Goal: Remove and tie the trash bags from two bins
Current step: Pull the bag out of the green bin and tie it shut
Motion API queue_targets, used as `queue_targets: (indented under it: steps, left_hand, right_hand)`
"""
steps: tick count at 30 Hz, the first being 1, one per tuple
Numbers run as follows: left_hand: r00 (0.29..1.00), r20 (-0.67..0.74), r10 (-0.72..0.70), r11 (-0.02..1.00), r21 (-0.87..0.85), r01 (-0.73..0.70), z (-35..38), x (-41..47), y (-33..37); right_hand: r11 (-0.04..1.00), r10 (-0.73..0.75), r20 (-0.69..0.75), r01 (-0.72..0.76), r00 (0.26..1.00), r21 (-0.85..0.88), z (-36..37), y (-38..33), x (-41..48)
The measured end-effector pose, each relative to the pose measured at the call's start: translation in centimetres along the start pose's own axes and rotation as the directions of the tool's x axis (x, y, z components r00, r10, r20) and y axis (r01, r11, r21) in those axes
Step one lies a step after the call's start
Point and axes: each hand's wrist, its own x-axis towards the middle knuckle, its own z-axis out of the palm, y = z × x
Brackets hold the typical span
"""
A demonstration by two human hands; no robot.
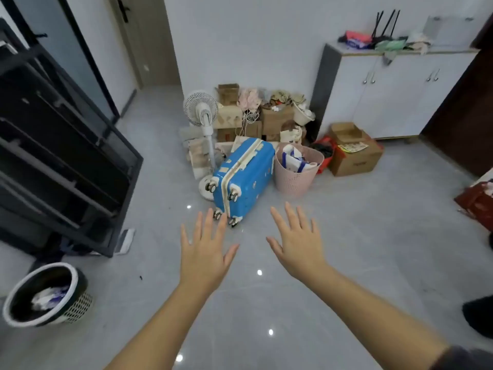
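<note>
Landmark: blue suitcase [244, 177], lying on its side on the grey tiled floor [373, 236] at mid-frame, wheels towards the viewer.
Black metal frame [64, 145]: far left of the suitcase, leaning at a tilt.
Bin [78, 307]: white mesh basket, well to the left of the suitcase and nearer the viewer, standing on the floor below the frame.
Trash bag [22, 307]: black liner seated inside the bin, its edge folded out over the rim; neither hand touches it.
Paper waste [48, 296]: white and blue scraps at the bottom of the bag.
Door [145, 41]: behind and to the left of the suitcase, with a dark handle.
Fan [201, 109]: white pedestal fan, just beside the suitcase's left edge, upright.
Left hand [205, 253]: in front of the suitcase, palm down, fingers straight and spread, holding nothing; its fingertips overlap the near wheels in this view.
Right hand [298, 244]: in front of the suitcase's right corner, palm down, fingers spread, holding nothing; apart from the left hand.
Cardboard boxes [276, 118]: stacked behind the suitcase against the wall, heaped with cloth and cords.
Pink basket [296, 180]: touching or just beside the suitcase's right side, filled with white and blue items.
Open brown box [356, 157]: right of the suitcase, beyond the basket.
White cabinet [394, 97]: behind and right of the suitcase, clutter on its top.
Red bag [477, 204]: far right of the suitcase, cut by the frame edge.
</note>
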Motion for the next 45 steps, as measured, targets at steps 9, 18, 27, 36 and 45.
queue_targets:
  steps: [9,18,27,36,45]
  left_hand:
    - [0.990,0.125,-0.072,0.997,0.027,0.069,1.7,-2.3,-15.7]
    - [0.966,0.213,-0.145,0.989,0.020,0.144,3.0,-3.3,-28.6]
    - [0.922,0.256,-0.291,0.956,0.039,0.291,6.6,0.9,-39.2]
    - [0.839,0.345,-0.421,0.900,0.046,0.433,10.5,0.9,-52.5]
    - [0.786,0.441,-0.433,0.882,0.028,0.470,16.6,-5.5,-67.6]
  right_hand:
    - [0.997,-0.073,0.097,0.076,0.993,-0.028,5.3,-15.4,2.5]
    - [0.993,-0.105,0.225,0.114,0.969,-0.028,9.8,-26.7,5.7]
    - [0.972,-0.226,0.297,0.233,0.928,0.010,14.8,-36.2,15.1]
    - [0.940,-0.311,0.405,0.340,0.860,0.000,20.0,-47.9,21.8]
    - [0.962,-0.265,0.445,0.268,0.855,0.057,29.9,-63.1,19.1]
